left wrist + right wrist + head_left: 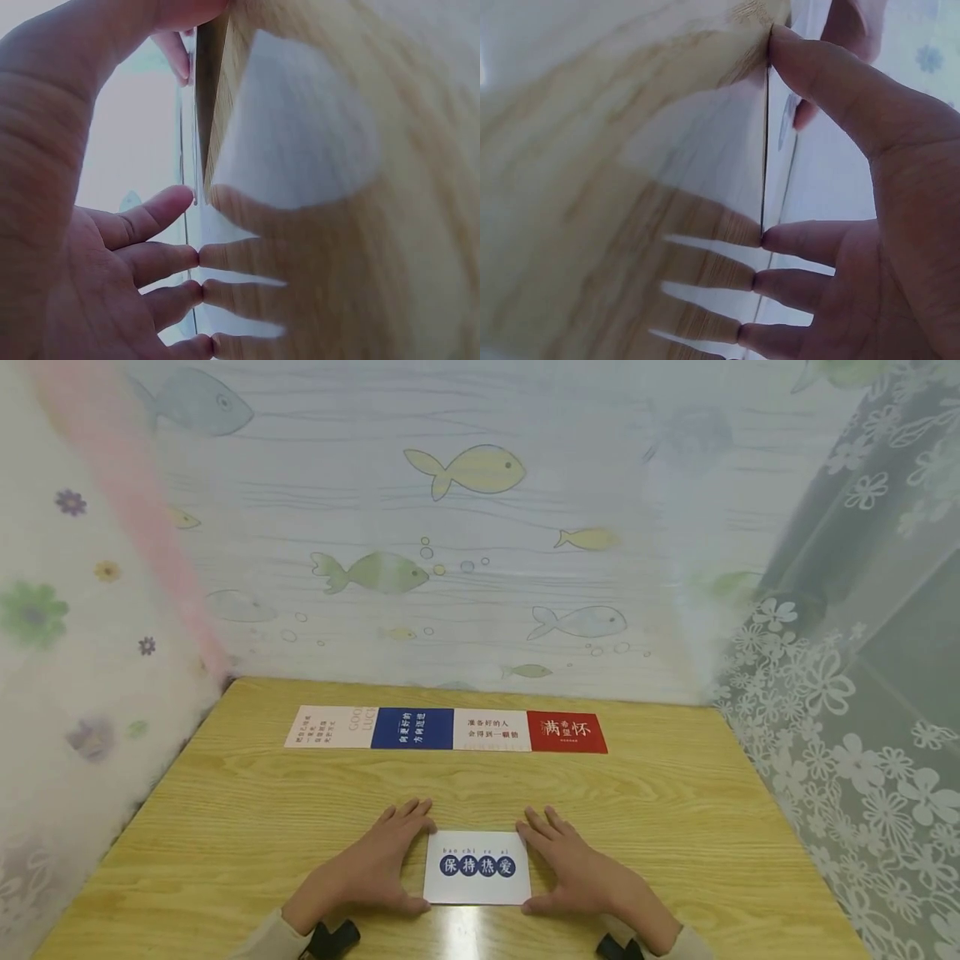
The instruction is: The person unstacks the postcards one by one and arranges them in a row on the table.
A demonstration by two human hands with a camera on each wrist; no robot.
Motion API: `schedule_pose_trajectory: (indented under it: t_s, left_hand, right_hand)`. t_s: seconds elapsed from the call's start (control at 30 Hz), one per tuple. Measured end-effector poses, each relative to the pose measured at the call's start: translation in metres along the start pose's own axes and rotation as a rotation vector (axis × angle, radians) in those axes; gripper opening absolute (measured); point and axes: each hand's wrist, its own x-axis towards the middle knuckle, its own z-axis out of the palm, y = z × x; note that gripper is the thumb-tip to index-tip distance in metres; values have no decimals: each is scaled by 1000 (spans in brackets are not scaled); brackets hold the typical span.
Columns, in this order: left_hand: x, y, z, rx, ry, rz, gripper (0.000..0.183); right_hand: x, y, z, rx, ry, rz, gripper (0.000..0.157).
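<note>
A white card with blue circles and characters lies near the front of the wooden table. At its left side is my left hand, thumb by the near corner and index finger by the far one. My right hand mirrors this at the right side. Both hands have their fingers spread and fairly straight. In the left wrist view, fingertips meet the tabletop beside the card's edge. The right wrist view has the thumb at one end of the card edge and the index fingertip at the other.
Farther back on the table a row of cards lies edge to edge: a pale pink card, a blue card, a cream card and a red card. A fish-print curtain hangs behind; lace fabric borders the right.
</note>
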Motion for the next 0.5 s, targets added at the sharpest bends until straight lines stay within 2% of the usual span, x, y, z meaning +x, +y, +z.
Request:
schedule_pose_trajectory:
  t_s: [0.27, 0.5]
  left_hand:
    - [0, 0, -1, -13, 32, 20, 88]
    - [-1, 2, 0, -21, 41, 21, 86]
  right_hand:
    - [0, 0, -1, 9, 1, -2, 105]
    - [-3, -3, -1, 29, 18, 3, 103]
